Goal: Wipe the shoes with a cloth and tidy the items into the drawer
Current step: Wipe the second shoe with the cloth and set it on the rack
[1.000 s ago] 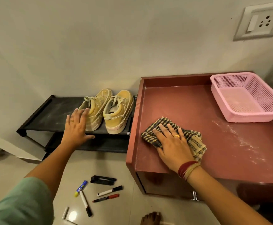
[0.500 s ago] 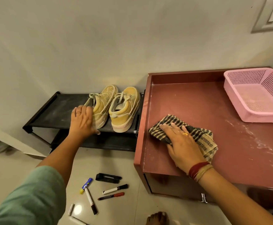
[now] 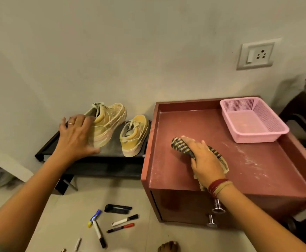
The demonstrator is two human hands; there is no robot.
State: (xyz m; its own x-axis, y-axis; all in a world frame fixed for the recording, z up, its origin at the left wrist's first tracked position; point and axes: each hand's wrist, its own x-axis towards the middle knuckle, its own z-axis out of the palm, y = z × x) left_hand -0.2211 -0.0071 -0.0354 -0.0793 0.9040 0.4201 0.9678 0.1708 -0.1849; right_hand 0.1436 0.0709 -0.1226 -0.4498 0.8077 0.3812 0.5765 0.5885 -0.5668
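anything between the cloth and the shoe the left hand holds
Yes: the cabinet's raised left rim and the other shoe on the rack lie between the cloth and the held shoe; passing over both should clear them.

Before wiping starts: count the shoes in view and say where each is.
2. One shoe is held tilted in the left hand; the other shoe stands on the black rack beside the red cabinet. No others show.
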